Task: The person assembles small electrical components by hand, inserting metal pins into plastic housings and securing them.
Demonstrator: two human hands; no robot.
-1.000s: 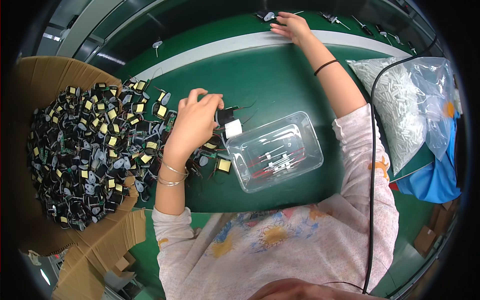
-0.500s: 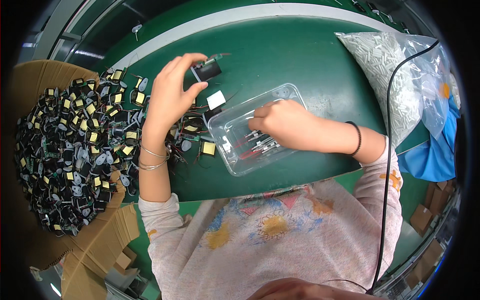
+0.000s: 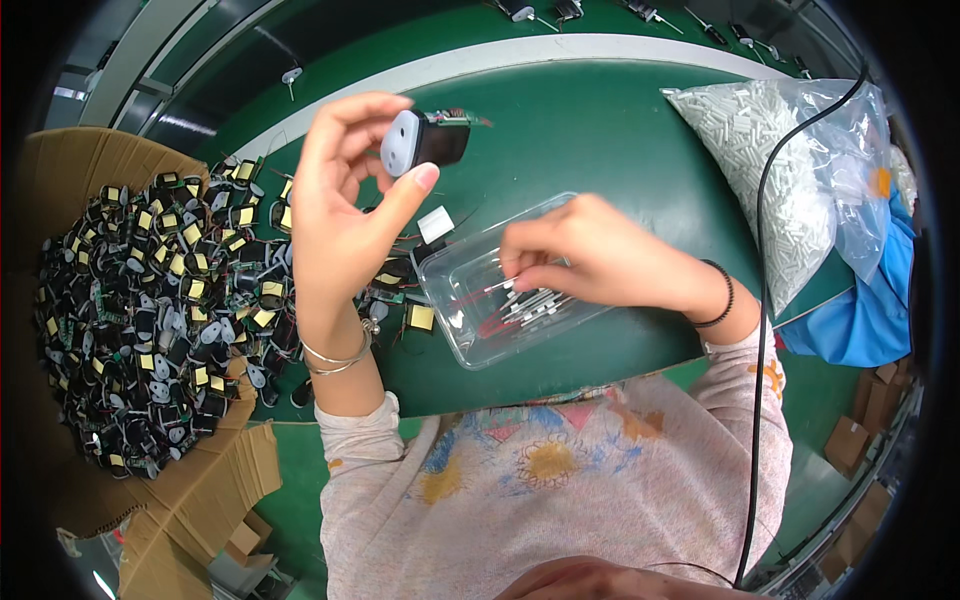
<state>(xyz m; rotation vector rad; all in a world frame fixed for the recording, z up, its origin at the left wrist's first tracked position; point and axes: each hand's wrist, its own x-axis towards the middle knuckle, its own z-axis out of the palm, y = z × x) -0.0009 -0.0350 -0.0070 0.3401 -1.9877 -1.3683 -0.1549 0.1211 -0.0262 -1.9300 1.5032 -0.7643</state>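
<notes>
Black module [image 3: 448, 143], holed grey oval face [image 3: 401, 141] now visible

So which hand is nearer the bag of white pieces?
Right. The right hand is at the clear tray, left of the bag; the left hand is farther left.

On the desk [image 3: 600, 130], a bag of white tubes [image 3: 797, 190] has a black cable [image 3: 757, 430] crossing over it, a blue cloth [image 3: 855, 320] just below its right side and brown cartons [image 3: 847, 446] farther below.
</notes>
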